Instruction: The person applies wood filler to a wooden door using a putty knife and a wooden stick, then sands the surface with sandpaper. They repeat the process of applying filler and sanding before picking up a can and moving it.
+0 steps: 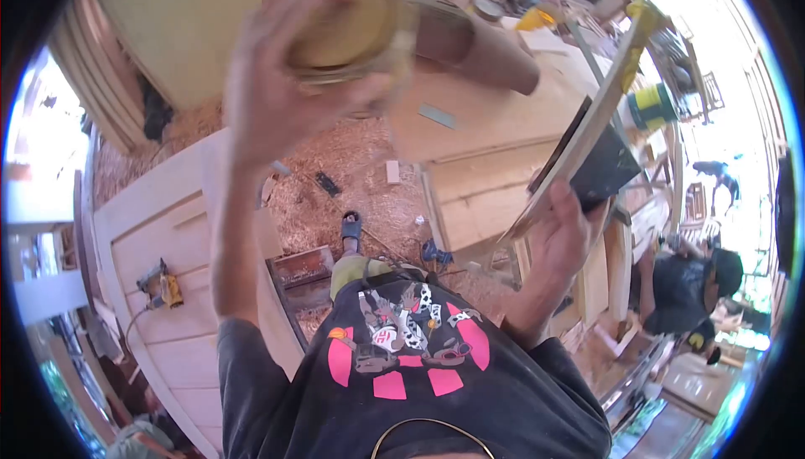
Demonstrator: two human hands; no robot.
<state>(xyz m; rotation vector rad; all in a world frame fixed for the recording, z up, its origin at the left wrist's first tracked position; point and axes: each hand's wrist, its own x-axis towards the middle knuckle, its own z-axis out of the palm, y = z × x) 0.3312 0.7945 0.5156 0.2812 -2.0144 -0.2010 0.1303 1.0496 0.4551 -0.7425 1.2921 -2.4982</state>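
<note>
Raised at the upper left, my left hand [281, 82] is closed around a round tin [345, 27], its circular yellowish face turned toward me; both are smeared by motion. On the right, my right hand [562, 228] grips a long, thin wooden strip [579, 140] that slants up and away. Yellow material [641, 36] covers the strip's far end. A black, flat-sided object [608, 170] shows just behind the strip, close to my fingers. Beyond both hands lies a plywood-topped worktable [478, 132] with a large brown tube-like piece [478, 44] across it.
A panelled wooden door [168, 233] lies at left with a power tool [159, 285] on it. Wood shavings [360, 157] cover the floor around my sandalled foot [351, 226]. A green-and-yellow bucket [650, 107] stands at right. Another person [683, 291] works at far right.
</note>
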